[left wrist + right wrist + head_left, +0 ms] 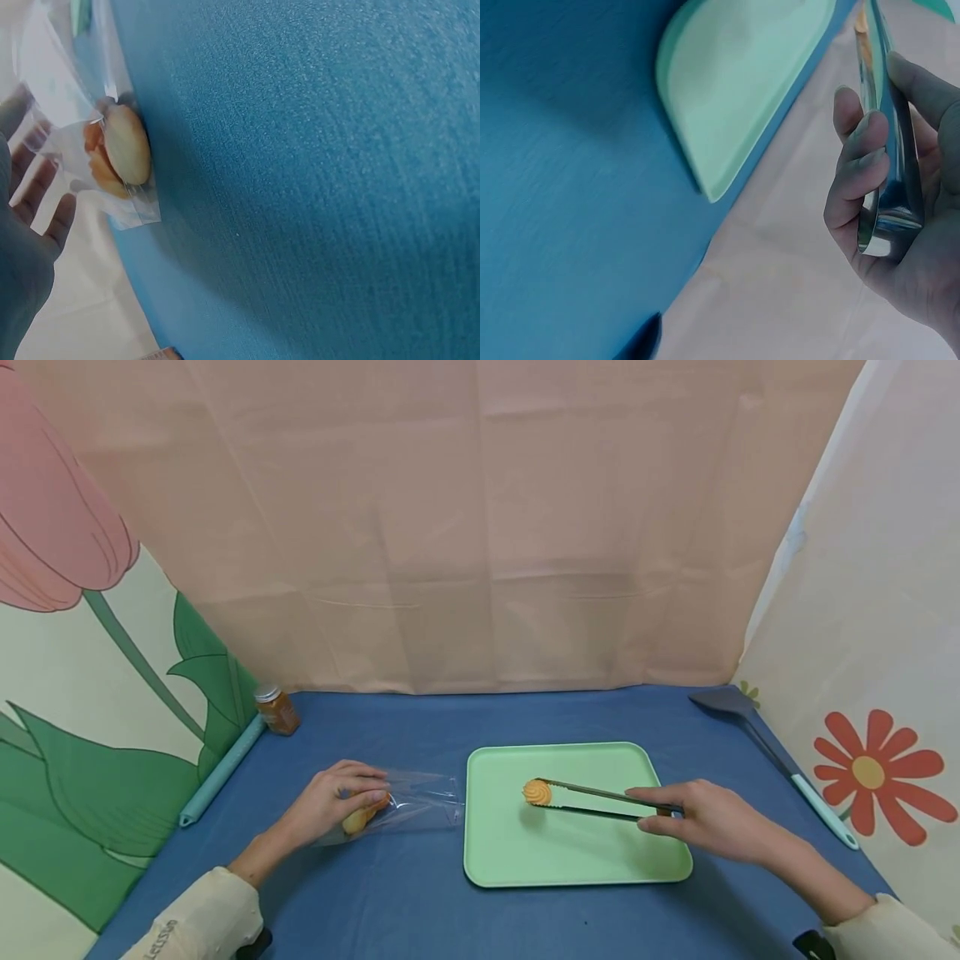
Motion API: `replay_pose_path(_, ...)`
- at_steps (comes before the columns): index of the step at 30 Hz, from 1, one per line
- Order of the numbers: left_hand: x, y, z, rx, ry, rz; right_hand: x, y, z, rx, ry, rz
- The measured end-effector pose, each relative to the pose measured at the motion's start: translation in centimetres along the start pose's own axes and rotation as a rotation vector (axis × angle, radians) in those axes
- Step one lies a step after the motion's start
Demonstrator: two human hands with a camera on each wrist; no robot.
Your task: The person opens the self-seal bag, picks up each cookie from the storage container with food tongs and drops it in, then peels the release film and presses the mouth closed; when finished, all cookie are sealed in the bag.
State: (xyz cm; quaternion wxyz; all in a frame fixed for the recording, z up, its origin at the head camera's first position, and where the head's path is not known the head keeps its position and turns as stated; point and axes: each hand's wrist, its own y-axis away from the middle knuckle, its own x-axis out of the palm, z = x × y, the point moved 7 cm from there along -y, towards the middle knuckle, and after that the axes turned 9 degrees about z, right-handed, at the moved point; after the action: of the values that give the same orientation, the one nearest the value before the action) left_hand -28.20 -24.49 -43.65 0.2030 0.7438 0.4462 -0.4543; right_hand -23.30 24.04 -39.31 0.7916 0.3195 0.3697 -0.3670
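In the head view my left hand (pixel 341 800) holds a clear plastic bag (pixel 431 797), thumb and fingers around its left part. Inside lie pale and orange-brown bread pieces (pixel 127 146), partly covered by the hand in the head view. My right hand (pixel 708 818) grips metal tongs (pixel 898 172) near their bent end, fingers on one arm and thumb on the other. The tongs' tips pinch a small golden swirled pastry (pixel 537 792) over the light green tray (pixel 570 868), its shadow falling on the tray.
A dark spatula with a pale turquoise handle (pixel 825 810) lies along the right edge of the blue cloth (pixel 390 910). At the back left stand a brown jar with a silver lid (pixel 277 710) and a turquoise roll (pixel 223 770). Fabric walls surround three sides.
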Motion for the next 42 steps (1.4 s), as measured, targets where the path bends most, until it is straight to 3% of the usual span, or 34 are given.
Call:
replay_pose_path(24, 0.0, -0.3, -0.3, -0.008, -0.020, 0.002, 1.5, -6.4, 5.1, -0.204, -0.005, 0.049)
replay_pose_path(42, 0.1, -0.4, -0.6, -0.011, -0.014, 0.002, 3.1, -9.0, 6.7, -0.256, 0.085, 0.034)
